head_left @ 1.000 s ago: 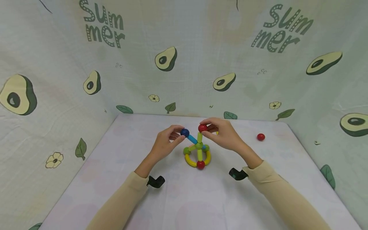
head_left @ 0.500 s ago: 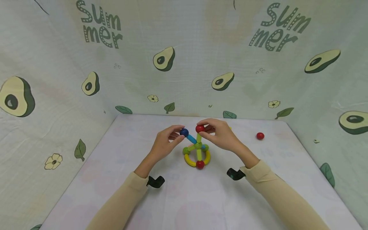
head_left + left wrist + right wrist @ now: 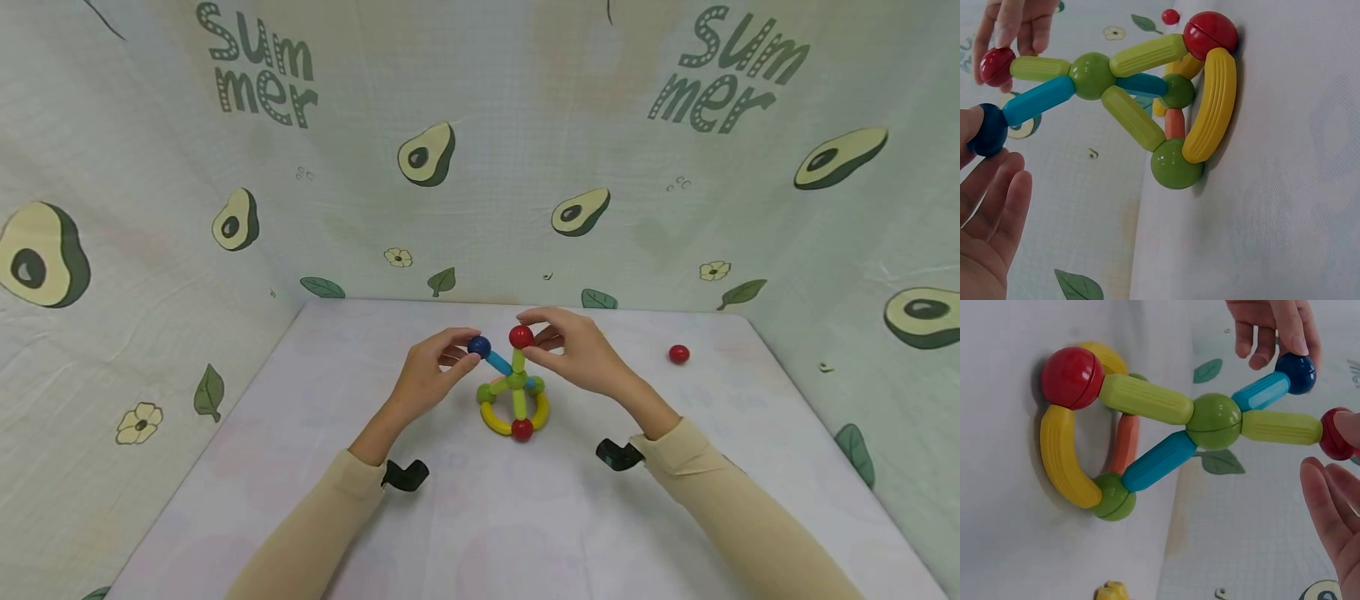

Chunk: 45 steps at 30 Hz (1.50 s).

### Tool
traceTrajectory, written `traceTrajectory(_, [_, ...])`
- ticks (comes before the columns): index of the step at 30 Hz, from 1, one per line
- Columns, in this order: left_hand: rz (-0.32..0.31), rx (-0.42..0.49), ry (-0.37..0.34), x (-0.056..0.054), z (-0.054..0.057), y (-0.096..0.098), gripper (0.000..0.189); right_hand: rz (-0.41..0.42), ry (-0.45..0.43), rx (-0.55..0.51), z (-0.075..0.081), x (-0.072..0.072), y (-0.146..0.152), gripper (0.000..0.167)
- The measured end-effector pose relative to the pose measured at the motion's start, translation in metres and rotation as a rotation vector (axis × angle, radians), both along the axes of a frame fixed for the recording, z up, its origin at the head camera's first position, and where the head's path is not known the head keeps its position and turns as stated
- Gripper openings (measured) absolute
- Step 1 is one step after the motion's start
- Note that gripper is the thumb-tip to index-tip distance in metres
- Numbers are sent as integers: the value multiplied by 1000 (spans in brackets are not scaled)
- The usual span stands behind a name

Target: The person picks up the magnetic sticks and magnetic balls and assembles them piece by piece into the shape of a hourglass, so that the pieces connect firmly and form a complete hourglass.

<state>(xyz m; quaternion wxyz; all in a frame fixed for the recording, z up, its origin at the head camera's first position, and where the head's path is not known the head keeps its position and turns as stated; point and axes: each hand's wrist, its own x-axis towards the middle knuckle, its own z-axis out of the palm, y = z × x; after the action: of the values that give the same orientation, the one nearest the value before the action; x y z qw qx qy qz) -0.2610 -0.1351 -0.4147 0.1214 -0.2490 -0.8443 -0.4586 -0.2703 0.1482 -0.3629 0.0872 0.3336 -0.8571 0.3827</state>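
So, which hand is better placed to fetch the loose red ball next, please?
Right, I'd judge: the right hand is nearer the loose red ball, though it must release the upper red ball; the left hand, holding the blue ball, is farther.

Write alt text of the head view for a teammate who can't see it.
The left hand pinches the dark blue ball and the right hand the red top ball of a colourful rod-and-ball toy standing on a pale table. A loose red ball lies to the right.
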Motion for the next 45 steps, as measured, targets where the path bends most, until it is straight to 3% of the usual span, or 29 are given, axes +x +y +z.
traceTrajectory(8, [3, -4, 11, 1, 0, 0, 40, -55, -25, 103, -7, -13, 34, 52])
traceTrajectory(14, [1, -4, 5, 1, 0, 0, 40, -152, -86, 188, -29, -29, 65, 46])
traceTrajectory(21, [5, -10, 0, 0, -1, -1, 41, -174, -152, 233, -57, -43, 87, 43])
traceTrajectory(30, [-1, -7, 20, 0, -2, -1, 41, -156, -192, 259, -77, -51, 94, 39])
traceTrajectory(45, [9, -13, 3, 0, -3, -2, 42, -137, -218, 336, -86, -53, 90, 25])
